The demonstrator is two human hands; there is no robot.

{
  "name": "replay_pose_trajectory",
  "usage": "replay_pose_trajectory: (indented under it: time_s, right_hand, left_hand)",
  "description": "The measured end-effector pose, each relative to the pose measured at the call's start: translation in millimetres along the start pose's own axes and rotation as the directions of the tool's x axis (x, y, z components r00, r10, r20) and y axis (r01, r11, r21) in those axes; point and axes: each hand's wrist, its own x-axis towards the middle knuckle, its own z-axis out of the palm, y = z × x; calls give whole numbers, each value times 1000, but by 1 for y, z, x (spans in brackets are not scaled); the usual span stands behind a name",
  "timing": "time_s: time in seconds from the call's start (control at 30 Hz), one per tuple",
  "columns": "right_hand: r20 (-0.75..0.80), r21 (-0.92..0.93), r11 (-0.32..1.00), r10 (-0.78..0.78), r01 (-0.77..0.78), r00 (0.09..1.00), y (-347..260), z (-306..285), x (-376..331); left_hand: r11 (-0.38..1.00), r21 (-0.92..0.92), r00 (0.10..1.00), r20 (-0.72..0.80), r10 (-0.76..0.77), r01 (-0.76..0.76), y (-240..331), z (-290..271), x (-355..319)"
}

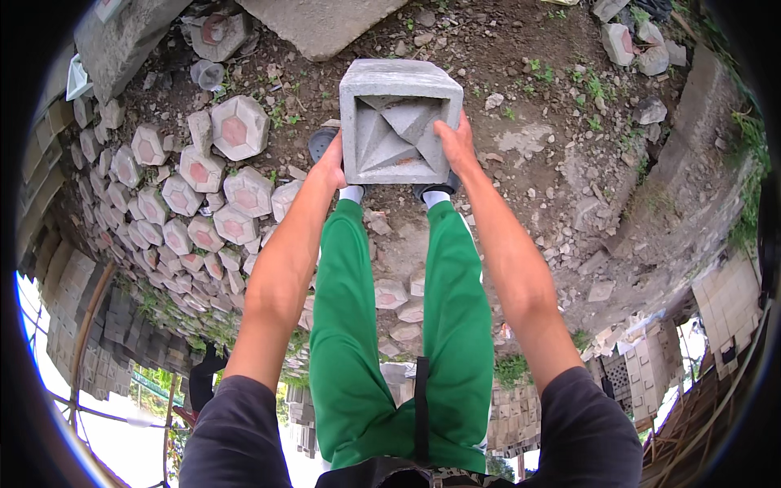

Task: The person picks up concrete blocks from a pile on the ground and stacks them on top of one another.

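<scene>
Dark sleeves lie closest; past them my left hand and right hand clasp a grey concrete block from both sides, its recessed face toward me, partly hiding my shoes, with my right thumb hooked over the rim. I judge it heavy, stiff and gritty rather than slippery, with edges that could chip, so the outer side walls seem the safest hold.

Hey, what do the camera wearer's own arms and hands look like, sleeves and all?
The left sleeve and right sleeve are short, plain and dark grey, ending above the elbows. The left forearm and right forearm are bare, without visible watch or bracelet. The left hand and right hand wear no gloves.
</scene>
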Motion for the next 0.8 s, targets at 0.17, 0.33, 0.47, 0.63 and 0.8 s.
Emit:
replay_pose_trajectory:
  time_s: [0.17, 0.33, 0.47, 0.63, 0.8]
  right_hand:
    - [46, -128, 988, -85, 90, 995, -1, 0, 1]
    - [71, -153, 982, -102, 112, 992, -1, -5, 5]
    - [91, -159, 981, -94, 107, 991, 2, -10, 6]
    - [74, -206, 971, -108, 121, 991, 1, -5, 7]
    - [75, -212, 967, -127, 140, 989, 2, -7, 6]
  left_hand:
    - [998, -48, 999, 23, -33, 34, 3, -1, -2]
    - [999, -31, 999, 38, -37, 39, 4, 4, -4]
    - [999, -33, 999, 18, -28, 29, 3, 4, -4]
    - [998, -49, 999, -27, -30, 29, 9, 2, -8]
    - [998, -9, 992, -112, -57, 57, 11, 8, -11]
